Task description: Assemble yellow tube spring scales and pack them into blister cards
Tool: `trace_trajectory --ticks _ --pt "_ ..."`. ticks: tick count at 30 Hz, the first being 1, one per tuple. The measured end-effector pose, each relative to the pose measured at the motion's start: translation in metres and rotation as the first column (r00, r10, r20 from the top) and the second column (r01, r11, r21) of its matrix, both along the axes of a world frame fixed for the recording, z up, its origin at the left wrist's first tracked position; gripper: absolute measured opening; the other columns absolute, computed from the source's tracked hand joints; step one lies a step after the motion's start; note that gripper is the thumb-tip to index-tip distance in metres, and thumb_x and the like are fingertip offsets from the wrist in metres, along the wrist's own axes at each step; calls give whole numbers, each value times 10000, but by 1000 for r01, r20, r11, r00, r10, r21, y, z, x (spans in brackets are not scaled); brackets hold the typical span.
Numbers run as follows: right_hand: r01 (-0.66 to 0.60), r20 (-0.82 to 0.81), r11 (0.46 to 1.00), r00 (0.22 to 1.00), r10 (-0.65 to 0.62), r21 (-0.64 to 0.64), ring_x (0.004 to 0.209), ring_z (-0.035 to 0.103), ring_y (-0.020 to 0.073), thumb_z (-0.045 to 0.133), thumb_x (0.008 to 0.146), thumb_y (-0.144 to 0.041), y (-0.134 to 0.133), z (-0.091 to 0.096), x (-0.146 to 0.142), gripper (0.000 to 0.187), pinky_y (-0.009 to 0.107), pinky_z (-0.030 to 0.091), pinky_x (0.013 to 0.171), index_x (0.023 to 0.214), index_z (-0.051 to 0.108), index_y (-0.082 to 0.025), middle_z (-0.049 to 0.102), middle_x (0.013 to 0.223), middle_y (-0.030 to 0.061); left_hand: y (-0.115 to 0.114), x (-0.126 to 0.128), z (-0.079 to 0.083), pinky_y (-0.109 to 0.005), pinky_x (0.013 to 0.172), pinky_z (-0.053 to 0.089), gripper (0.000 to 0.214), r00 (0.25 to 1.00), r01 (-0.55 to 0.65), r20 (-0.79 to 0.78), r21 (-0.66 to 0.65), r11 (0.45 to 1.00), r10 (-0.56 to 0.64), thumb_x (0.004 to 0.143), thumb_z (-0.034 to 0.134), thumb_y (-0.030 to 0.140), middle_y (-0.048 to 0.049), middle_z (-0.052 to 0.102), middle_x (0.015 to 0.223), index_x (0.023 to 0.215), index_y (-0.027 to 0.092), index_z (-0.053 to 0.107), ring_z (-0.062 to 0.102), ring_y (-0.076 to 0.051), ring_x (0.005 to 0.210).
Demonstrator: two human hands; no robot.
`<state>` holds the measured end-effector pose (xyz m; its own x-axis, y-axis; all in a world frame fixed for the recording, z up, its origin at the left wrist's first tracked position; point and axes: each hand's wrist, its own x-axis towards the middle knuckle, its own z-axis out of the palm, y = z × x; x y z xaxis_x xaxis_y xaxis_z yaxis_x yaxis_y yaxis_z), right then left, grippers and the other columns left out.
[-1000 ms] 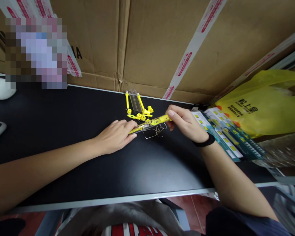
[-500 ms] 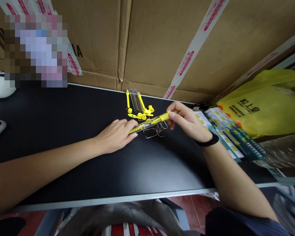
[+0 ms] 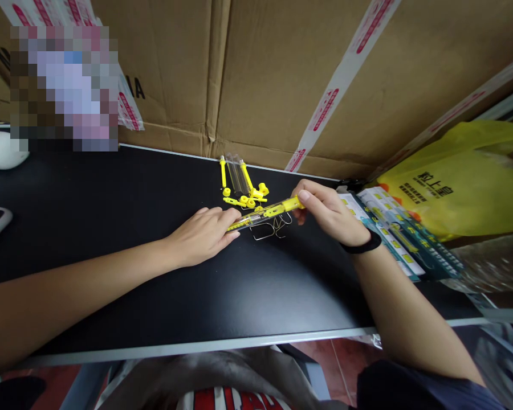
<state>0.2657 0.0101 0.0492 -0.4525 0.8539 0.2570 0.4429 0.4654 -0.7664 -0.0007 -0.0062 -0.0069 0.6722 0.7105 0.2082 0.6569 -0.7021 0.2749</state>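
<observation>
Left hand (image 3: pixel 205 234) pinching near end of clear tube with yellow inserts (image 3: pixel 267 213); right hand (image 3: pixel 325 213) thumb and fingers closed on its yellow end. Tube slants over black tabletop (image 3: pixel 239 296), bent wires (image 3: pixel 275 226) and yellow plastic bits (image 3: pixel 243 200) near it

Hands (image 3: pixel 207 233) gripping clear tube (image 3: pixel 255 217) and yellow insert (image 3: pixel 289 204), loose yellow parts (image 3: pixel 247 176) beyond

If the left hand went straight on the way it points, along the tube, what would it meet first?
Probably the right hand, which grips the yellow end of the clear tube. The loose yellow pieces lie close to that line too; depth is unclear, so it might brush them first.
</observation>
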Motion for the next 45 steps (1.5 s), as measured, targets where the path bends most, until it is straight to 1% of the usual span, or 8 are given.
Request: trace_trajectory --ticks 6,13,16,19,22,24,31,45 --pt "63 79 997 995 -66 41 483 475 92 405 930 -606 -1 0 -5 536 239 379 479 607 495 -187 488 557 -15 0 0 1 -371 828 398 252 1000 2 -11 1 1000 -2 977 368 332 -87 633 1026 1141 174 478 591 -246 936" --pt "258 167 958 946 -277 128 425 394 91 278 943 -647 -6 -8 -11 670 269 300 492 490 456 -186 404 427 -18 -1 -1 0 -380 847 400 274 1000 2 -29 7 1000 -2 984 351 350 -82 632 1020 1148 176 484 589 -248 943" --pt "223 131 962 961 -243 156 471 417 95 261 971 -593 -6 -6 -11 607 260 315 522 569 462 -185 446 498 -17 0 -2 -1 -382 857 402 263 1000 -2 -14 -5 1000 2 982 361 354 -76 630 1049 1138 180 481 586 -247 969" --pt "150 83 974 983 -166 171 541 443 100 318 991 -480 -6 -1 -10 431 246 343 563 718 478 -188 480 602 -25 0 -4 -3 -389 854 406 242 1000 -4 -14 4 1000 4 985 355 337 -76 623 1087 1129 179 469 584 -245 977" --pt "93 113 981 987 -112 168 576 449 105 412 957 -351 -5 4 -9 231 241 345 576 805 476 -189 487 649 -32 0 -5 -3 -389 852 414 221 1000 8 -15 -10 1000 -8 988 359 323 -72 620 1096 1121 180 462 586 -239 989" --pt "59 146 984 986 -85 170 583 441 106 450 925 -315 -4 5 -10 173 241 339 572 808 467 -188 486 660 -32 0 -6 -2 -397 856 418 219 1000 2 -13 -16 1000 -2 989 357 325 -73 617 1099 1119 182 459 585 -241 999" --pt "24 141 986 989 -47 163 579 411 102 435 937 -375 -2 3 -13 240 242 330 565 794 457 -184 468 658 -33 0 -8 0 -412 829 432 215 999 -36 -11 -25 999 36 988 348 335 -74 615 1036 1096 186 458 592 -250 950" --pt "76 145 982 984 -102 173 546 327 88 384 954 -495 0 -2 -18 453 240 255 549 620 380 -189 357 581 -49 1 -9 -1 -427 848 439 200 999 -33 -2 -45 998 33 982 355 323 -80 608 1055 1098 192 453 590 -253 973"
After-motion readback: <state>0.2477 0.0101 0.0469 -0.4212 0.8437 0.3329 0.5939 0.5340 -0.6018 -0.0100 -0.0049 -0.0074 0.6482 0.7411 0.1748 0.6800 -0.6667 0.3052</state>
